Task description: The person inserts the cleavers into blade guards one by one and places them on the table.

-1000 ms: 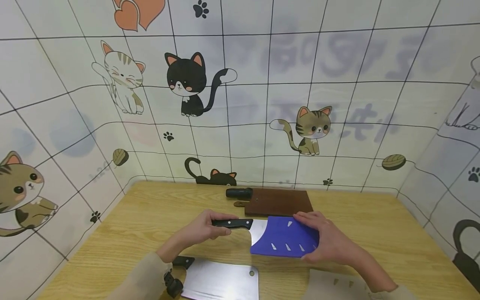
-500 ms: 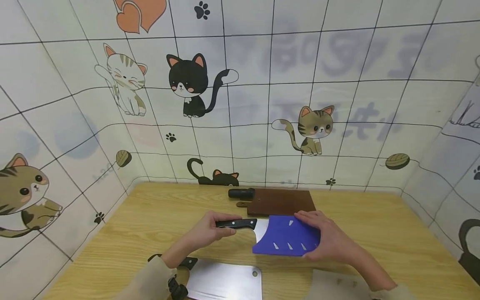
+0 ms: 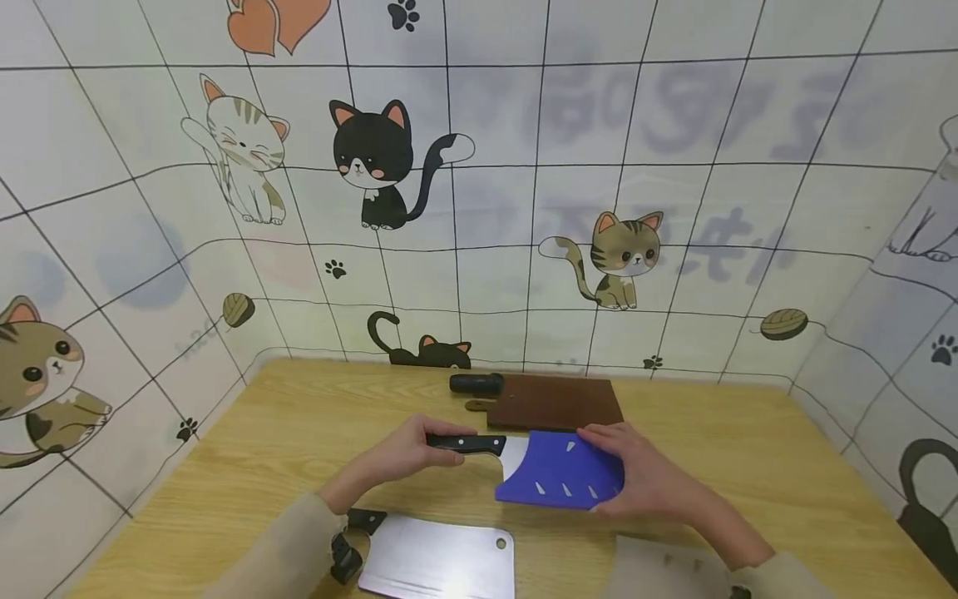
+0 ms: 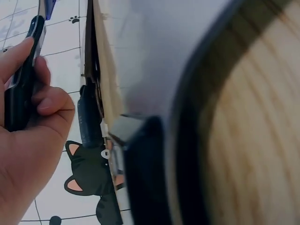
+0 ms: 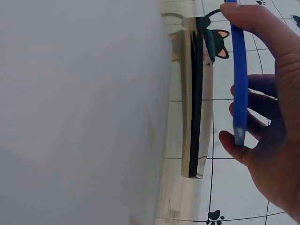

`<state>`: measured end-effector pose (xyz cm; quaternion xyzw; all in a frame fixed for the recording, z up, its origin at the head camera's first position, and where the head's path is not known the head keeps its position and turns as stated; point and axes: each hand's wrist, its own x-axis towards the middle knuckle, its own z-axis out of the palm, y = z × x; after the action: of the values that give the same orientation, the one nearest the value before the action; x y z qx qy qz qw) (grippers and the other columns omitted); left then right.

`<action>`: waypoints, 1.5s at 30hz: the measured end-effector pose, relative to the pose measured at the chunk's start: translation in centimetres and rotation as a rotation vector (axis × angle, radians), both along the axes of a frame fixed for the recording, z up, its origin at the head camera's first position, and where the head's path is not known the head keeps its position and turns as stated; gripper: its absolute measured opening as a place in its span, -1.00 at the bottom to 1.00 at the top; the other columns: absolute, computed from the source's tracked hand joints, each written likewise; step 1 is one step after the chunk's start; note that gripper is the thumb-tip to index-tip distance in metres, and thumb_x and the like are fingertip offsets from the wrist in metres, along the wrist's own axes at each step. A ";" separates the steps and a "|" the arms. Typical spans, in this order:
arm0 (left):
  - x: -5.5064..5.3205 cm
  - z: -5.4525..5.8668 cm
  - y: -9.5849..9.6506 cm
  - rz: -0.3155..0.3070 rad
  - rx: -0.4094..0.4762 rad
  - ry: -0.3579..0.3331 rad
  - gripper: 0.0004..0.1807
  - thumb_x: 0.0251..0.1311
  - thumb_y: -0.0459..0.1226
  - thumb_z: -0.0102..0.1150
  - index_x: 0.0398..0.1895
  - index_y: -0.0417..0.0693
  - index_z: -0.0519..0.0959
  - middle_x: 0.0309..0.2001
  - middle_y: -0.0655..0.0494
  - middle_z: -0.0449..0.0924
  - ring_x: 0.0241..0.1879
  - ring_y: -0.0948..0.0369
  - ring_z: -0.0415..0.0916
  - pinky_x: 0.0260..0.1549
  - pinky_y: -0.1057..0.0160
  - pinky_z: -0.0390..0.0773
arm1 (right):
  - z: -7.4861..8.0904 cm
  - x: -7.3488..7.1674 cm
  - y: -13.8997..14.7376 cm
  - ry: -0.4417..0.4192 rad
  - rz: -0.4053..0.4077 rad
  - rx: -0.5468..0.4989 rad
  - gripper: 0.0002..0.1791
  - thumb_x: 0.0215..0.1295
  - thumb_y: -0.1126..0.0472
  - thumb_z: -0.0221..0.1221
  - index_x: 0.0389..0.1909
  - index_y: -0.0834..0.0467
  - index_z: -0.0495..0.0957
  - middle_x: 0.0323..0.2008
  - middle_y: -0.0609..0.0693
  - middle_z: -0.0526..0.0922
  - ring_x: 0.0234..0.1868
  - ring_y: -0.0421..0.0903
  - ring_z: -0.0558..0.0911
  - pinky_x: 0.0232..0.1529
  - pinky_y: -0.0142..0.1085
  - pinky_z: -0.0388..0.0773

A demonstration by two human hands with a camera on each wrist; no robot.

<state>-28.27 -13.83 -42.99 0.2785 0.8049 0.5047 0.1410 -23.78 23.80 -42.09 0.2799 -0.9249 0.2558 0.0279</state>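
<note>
A cleaver with a black riveted handle (image 3: 479, 444) is held level over the table. My left hand (image 3: 407, 456) grips that handle, and the left wrist view shows fingers and thumb (image 4: 18, 56) curled round it. A slotted blue blade cover (image 3: 557, 474) sits over most of the blade, with a strip of bare metal showing by the handle. My right hand (image 3: 647, 474) holds the cover's right end, thumb below and fingers above. In the right wrist view the cover (image 5: 240, 79) appears edge-on between thumb and fingers. A second, bare cleaver (image 3: 441, 553) lies below my left forearm.
At the back of the wooden table (image 3: 322, 399) lies a brown board (image 3: 557, 402) with a black handle (image 3: 476, 383) beside it. A pale slotted sheet (image 3: 659, 570) is at the front right, partly under my right forearm. Cat-patterned walls (image 3: 494, 208) enclose the table.
Both hands keep their hold on the cleaver and its cover. The right hand and the cover have shifted slightly left; the head view has also moved a little.
</note>
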 end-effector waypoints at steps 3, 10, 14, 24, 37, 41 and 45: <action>-0.1 -0.5 -0.1 -0.007 -0.072 0.052 -0.56 0.17 -0.35 0.46 0.16 -0.12 0.70 0.10 -0.02 0.69 -0.17 0.24 0.53 -0.26 0.33 0.49 | -0.2 -0.1 -0.1 -0.003 0.006 0.058 0.12 -0.28 -0.17 0.60 0.38 0.24 0.48 0.30 0.23 0.48 0.26 0.26 0.43 0.13 0.23 0.46; -0.6 -1.3 -0.7 0.060 -0.170 0.133 -0.63 0.12 -0.40 0.47 0.05 -0.16 0.75 0.01 -0.01 0.73 -0.12 0.25 0.56 -0.18 0.32 0.52 | -0.4 -0.4 -0.4 -0.041 -0.028 0.151 0.12 -0.31 -0.19 0.57 0.37 0.23 0.49 0.29 0.22 0.51 0.27 0.26 0.45 0.14 0.23 0.45; -0.9 -1.3 -0.7 0.102 -0.188 0.130 -0.66 0.09 -0.42 0.49 -0.02 -0.17 0.77 -0.05 0.00 0.75 -0.14 0.25 0.57 -0.19 0.32 0.54 | -0.7 -0.9 -0.5 -0.016 -0.025 0.185 0.12 -0.34 -0.21 0.55 0.35 0.24 0.51 0.26 0.21 0.54 0.25 0.24 0.47 0.15 0.21 0.45; -1.3 -1.0 0.4 0.137 -0.267 0.161 -0.67 0.03 -0.45 0.50 -0.06 -0.21 0.78 -0.20 0.06 0.71 -0.24 0.21 0.45 -0.21 0.27 0.43 | -1.5 -2.4 -0.3 -0.002 0.017 0.245 0.11 -0.35 -0.20 0.53 0.31 0.29 0.52 0.21 0.24 0.58 0.19 0.25 0.52 0.13 0.18 0.49; -1.9 -1.0 1.1 0.153 -0.315 0.167 -0.69 0.03 -0.46 0.50 -0.09 -0.20 0.79 -0.27 0.11 0.67 -0.29 0.23 0.41 -0.26 0.27 0.39 | -1.3 -3.1 -0.1 -0.095 -0.009 0.264 0.07 -0.29 -0.15 0.53 0.34 0.27 0.50 0.27 0.24 0.54 0.28 0.27 0.48 0.21 0.24 0.41; -1.8 -1.0 1.3 0.161 -0.319 0.171 -0.69 0.02 -0.47 0.51 -0.11 -0.21 0.79 -0.27 0.12 0.66 -0.29 0.23 0.42 -0.27 0.28 0.41 | -1.3 -3.1 0.0 -0.093 0.000 0.268 0.06 -0.29 -0.15 0.53 0.32 0.29 0.52 0.25 0.24 0.54 0.26 0.26 0.49 0.21 0.19 0.43; -1.8 -1.1 1.4 0.189 -0.316 0.148 -0.69 0.01 -0.50 0.49 -0.12 -0.22 0.79 -0.27 0.12 0.65 -0.30 0.23 0.42 -0.29 0.28 0.42 | -1.1 -3.0 -0.1 -0.102 0.003 0.273 0.07 -0.28 -0.17 0.53 0.32 0.28 0.52 0.25 0.24 0.55 0.25 0.25 0.49 0.19 0.19 0.44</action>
<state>-30.06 -12.47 -44.14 0.2125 0.9048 0.3612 0.0755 -26.80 23.67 -43.24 0.2690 -0.9509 0.1413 -0.0578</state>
